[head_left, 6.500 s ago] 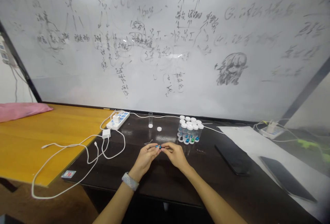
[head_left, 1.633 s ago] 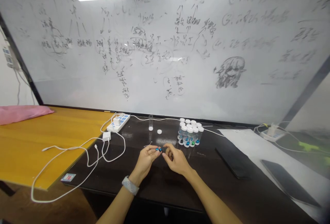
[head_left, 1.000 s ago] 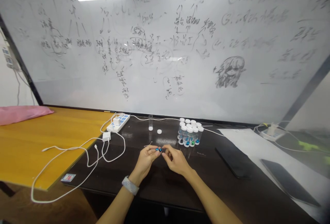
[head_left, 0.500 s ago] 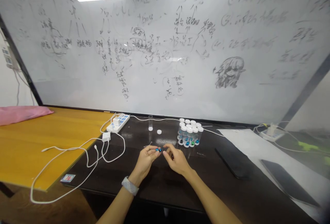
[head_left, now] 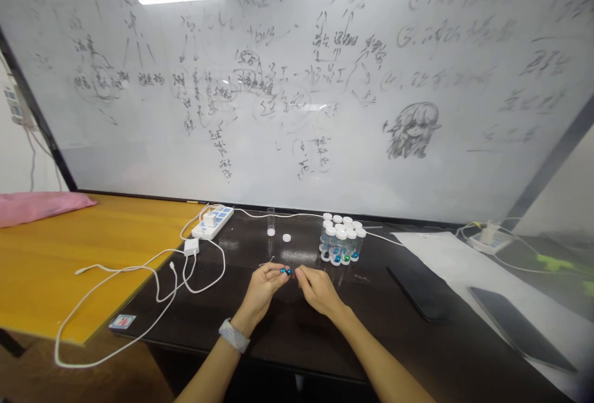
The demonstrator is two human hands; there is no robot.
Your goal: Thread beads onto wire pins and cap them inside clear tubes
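Note:
My left hand [head_left: 261, 288] is pinched on a thin thread with small blue beads [head_left: 285, 272] at its fingertips; the thread's loose end curls up to the left. My right hand [head_left: 318, 290] sits just right of the beads, fingers pinched together at the thread's other side; what it holds is too small to name. Both hands hover low over the dark table [head_left: 288, 335]. Behind them stands a cluster of clear vials with white caps [head_left: 341, 239], several holding blue or green beads. An open vial [head_left: 271, 220] and a loose white cap [head_left: 286, 238] are further back.
A white power strip [head_left: 213, 218] with charger and long white cables [head_left: 153, 270] lies at the left, spilling onto the orange table [head_left: 69, 254]. Two dark phones [head_left: 417, 294] [head_left: 517, 329] and white paper [head_left: 445, 254] lie at the right. A whiteboard [head_left: 297, 81] fills the back.
My right hand has shifted slightly, its fingers drawing in closer to the beads; the left hand and beads stay in the same place.

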